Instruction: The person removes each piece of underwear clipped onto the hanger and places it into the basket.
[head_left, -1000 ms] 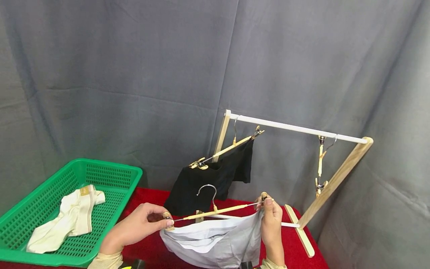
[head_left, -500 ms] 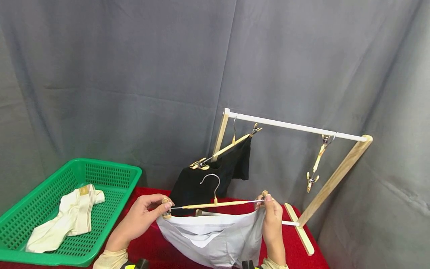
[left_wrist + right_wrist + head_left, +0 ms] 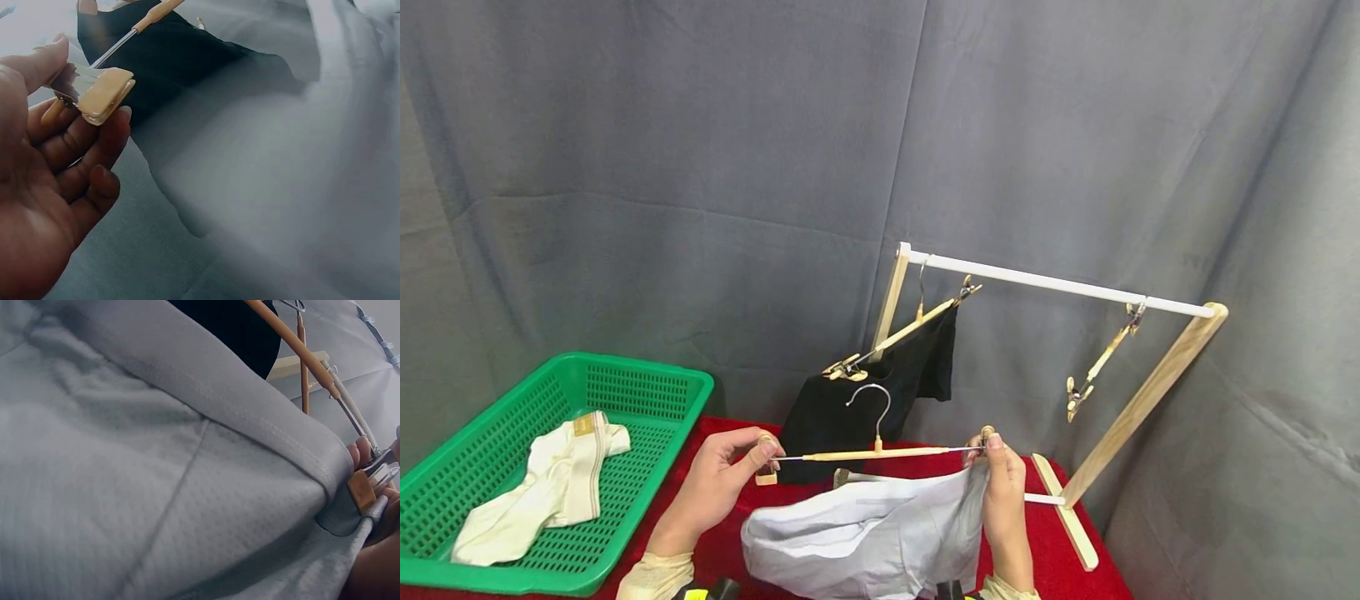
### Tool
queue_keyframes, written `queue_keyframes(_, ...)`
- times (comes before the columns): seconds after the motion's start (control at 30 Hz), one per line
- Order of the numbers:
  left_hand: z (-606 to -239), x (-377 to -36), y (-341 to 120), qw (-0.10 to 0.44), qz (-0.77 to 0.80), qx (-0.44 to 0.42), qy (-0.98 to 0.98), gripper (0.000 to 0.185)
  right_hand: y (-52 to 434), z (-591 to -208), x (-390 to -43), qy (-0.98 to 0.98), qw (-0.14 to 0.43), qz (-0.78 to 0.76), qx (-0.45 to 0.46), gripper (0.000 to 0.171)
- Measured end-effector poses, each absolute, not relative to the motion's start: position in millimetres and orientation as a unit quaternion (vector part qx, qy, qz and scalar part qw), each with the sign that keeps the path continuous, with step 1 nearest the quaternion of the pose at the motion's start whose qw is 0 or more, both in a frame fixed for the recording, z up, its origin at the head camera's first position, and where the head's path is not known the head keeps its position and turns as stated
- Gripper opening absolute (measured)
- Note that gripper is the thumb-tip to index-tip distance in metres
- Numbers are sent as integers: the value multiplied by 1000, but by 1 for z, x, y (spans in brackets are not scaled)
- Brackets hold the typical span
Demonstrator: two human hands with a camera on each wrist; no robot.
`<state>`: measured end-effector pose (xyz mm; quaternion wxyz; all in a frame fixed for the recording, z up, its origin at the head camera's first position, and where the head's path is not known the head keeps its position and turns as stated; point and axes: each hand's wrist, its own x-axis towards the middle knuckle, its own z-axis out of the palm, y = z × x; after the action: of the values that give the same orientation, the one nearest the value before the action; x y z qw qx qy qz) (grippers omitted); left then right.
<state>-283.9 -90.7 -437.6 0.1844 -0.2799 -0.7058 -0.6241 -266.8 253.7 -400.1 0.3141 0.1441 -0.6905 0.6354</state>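
Grey shorts (image 3: 865,537) sag low in front of you over the red tabletop (image 3: 730,542), their right corner caught in the right clip of the wooden clip hanger (image 3: 872,454) that you hold level just above them. Your right hand (image 3: 1000,492) pinches that clip and the cloth together. Your left hand (image 3: 718,483) pinches the left clip (image 3: 103,94) between thumb and curled fingers; that clip holds no cloth. Beyond the hanger stands the wooden rack (image 3: 1060,287), with black shorts (image 3: 872,392) clipped to a hanger near its left post and a bare clip hanger (image 3: 1097,362) dangling near its right. Far left, a green basket (image 3: 647,392) holds a cream garment (image 3: 542,496).
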Motion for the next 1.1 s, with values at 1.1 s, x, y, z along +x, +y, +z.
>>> queue_keyframes(1.1,-441,-285,-80,149,-650,-253,-701,10,245,-403,-265,-740,284,599,116,39)
